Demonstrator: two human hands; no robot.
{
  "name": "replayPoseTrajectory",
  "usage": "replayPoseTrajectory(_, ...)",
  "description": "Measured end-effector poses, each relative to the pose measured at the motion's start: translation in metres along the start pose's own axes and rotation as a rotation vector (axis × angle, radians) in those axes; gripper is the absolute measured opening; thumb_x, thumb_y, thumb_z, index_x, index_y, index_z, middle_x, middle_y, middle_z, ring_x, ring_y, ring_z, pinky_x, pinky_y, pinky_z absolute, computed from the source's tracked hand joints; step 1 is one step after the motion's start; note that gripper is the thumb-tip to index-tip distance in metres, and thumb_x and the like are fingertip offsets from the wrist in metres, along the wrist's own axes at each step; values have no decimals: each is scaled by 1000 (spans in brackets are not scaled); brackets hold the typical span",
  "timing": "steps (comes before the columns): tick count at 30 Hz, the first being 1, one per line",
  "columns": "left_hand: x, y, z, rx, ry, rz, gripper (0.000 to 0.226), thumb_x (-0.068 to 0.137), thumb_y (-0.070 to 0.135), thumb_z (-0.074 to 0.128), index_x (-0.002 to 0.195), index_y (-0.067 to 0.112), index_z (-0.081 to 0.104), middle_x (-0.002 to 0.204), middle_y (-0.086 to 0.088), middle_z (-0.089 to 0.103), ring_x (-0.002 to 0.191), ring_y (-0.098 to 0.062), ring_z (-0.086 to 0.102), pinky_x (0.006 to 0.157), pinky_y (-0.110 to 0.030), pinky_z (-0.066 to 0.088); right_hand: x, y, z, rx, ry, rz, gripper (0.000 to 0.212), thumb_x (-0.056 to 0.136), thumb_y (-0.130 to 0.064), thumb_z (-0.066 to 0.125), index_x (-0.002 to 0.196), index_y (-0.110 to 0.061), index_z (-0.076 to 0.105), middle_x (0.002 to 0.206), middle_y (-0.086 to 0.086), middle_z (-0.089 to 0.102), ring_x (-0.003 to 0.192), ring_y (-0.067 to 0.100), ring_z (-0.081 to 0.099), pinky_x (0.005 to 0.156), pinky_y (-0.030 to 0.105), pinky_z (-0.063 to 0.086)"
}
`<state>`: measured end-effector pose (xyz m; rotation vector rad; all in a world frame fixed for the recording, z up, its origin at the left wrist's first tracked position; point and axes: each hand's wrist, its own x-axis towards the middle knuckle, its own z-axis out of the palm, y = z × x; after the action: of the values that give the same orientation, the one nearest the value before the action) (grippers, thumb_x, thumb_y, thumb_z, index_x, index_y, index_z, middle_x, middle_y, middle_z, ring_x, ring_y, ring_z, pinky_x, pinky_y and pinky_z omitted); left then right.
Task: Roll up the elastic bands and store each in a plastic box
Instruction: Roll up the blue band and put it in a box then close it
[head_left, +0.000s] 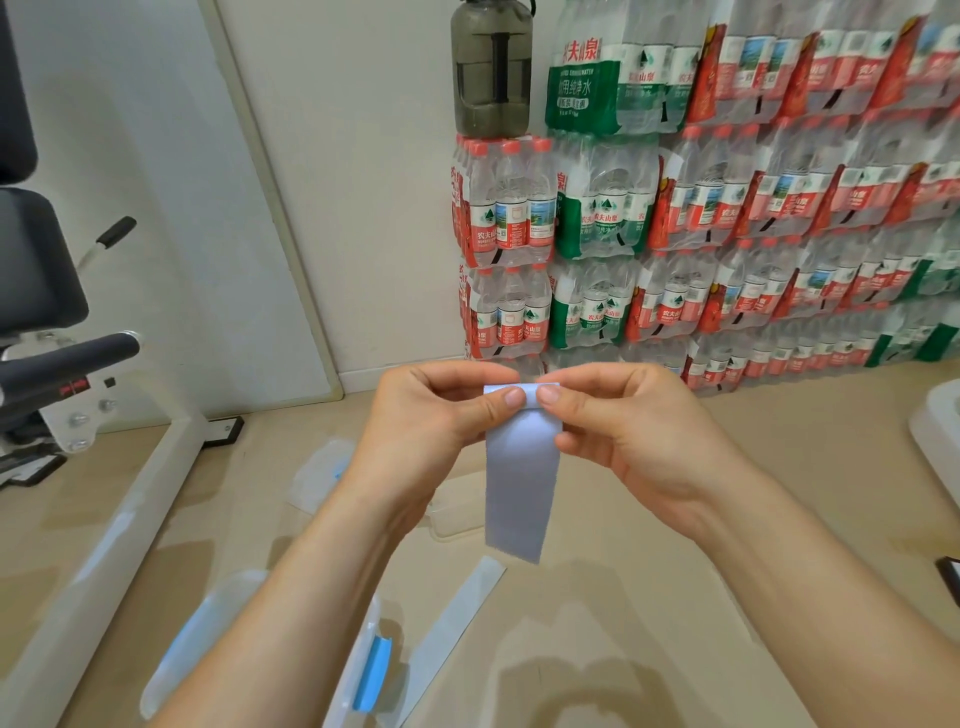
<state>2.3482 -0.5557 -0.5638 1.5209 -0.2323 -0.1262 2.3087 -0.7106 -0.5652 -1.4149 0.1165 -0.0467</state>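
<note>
1 plastic box (363, 639), apparently open; 1 elastic band (519, 483), long axis hanging straight down from its curled top edge, pinched there by left hand (431, 421) and right hand (639, 431).

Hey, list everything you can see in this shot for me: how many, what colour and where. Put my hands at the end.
hanging elastic band: one, pale blue-grey, held up at centre, top edge folded over
flat elastic band: one, whitish, on the floor below it
plastic boxes: at least two, clear with blue clasps, on the floor, partly hidden by the forearms
bottled water packs: many, red and green labels, stacked against the wall on the right
water jug: one, smoky grey, on top of the stack
weight bench: one, black pads on a white frame, on the left
left hand: one, fingers pinch the hanging band's top edge
right hand: one, fingers pinch the same edge
</note>
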Motion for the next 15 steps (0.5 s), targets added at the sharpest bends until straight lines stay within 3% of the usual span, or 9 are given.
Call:
replayPoseTrajectory(10, 0, -1, 0, 206, -14, 33, 11, 76, 13, 76, 86, 9, 75, 82, -11, 76, 83, -29, 72, 80, -40, 59, 1, 2, -3, -36, 45, -13, 17, 77, 7, 70, 86, -7, 72, 85, 14, 67, 67, 11, 66, 56, 18, 52)
replayPoseTrajectory(15, -2, -1, 2, 39, 18, 21, 12, 73, 2, 76, 79, 12, 73, 74, -4, 75, 71, -17, 71, 70, -27, 59, 1, 1, -1, 254, -42, 54, 19, 84, 0, 63, 102, 1, 67, 93, 15, 72, 82, 19, 72, 67, 25, 59)
